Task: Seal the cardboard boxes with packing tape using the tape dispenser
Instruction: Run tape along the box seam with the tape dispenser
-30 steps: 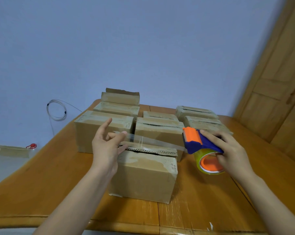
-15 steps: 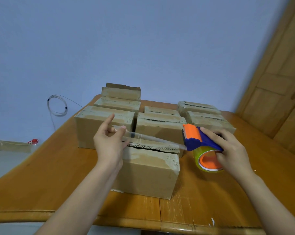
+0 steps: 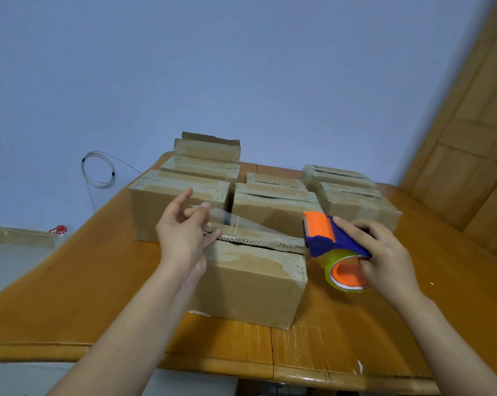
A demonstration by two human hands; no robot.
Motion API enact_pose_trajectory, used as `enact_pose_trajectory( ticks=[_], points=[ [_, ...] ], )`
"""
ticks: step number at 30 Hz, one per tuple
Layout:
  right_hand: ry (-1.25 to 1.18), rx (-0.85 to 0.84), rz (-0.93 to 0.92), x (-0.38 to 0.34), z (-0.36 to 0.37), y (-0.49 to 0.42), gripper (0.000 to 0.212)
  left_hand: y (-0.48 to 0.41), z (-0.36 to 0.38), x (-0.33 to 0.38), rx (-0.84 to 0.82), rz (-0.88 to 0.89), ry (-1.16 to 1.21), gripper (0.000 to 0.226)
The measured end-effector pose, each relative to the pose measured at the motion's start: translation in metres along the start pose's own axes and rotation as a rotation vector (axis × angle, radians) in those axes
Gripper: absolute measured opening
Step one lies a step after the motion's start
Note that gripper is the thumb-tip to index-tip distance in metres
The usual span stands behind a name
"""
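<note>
Nearest, two bare forearms reach in over the front edge of the wooden table. One box stands alone at the front, its top flaps meeting along a ragged, unsealed seam. At its left end the left hand pinches the free end of a clear strip of tape between thumb and fingers, the forefinger stretched upward. At the box's right end the right hand curls round the blue handle of the one tape dispenser, whose orange head points toward the left hand. A single yellowish roll of tape hangs under it, beside the box's right side. The strip runs taut between the two hands, just above the seam; whether it touches the cardboard I cannot tell. Behind stand seven more boxes in three columns: three on the left, the farthest with a flap raised, two in the middle and two on the right, making eight in all. Beyond the table, one coil of cable hangs on the blue wall, and a wooden door fills the right. Compared with a second ago, little differs: both hands keep their grips, and the strip spans the same box.
</note>
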State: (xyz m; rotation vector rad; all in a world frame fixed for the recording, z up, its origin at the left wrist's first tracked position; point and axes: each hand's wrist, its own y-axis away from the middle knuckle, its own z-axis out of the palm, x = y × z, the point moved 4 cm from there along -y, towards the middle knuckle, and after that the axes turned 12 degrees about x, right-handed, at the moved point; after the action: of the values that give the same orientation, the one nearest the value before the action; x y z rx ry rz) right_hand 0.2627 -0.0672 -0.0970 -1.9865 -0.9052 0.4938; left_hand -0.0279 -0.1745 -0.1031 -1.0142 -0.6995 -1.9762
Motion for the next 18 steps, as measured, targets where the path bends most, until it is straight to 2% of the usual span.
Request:
enact_pose_trajectory(
  ticks=[8, 14, 18],
  points=[
    [0.024, 0.021, -0.017, 0.001, -0.004, -0.002, 0.087, -0.001, -0.001, 0.000, -0.001, -0.016, 0.019, 0.044],
    [-0.061, 0.060, 0.085, 0.008, -0.018, -0.009, 0.089, -0.001, -0.001, 0.000, 0.012, -0.027, 0.034, 0.042],
    [-0.021, 0.048, 0.003, 0.000, -0.014, -0.007, 0.088, -0.001, -0.002, 0.001, 0.024, -0.050, 0.047, 0.042]
  ],
)
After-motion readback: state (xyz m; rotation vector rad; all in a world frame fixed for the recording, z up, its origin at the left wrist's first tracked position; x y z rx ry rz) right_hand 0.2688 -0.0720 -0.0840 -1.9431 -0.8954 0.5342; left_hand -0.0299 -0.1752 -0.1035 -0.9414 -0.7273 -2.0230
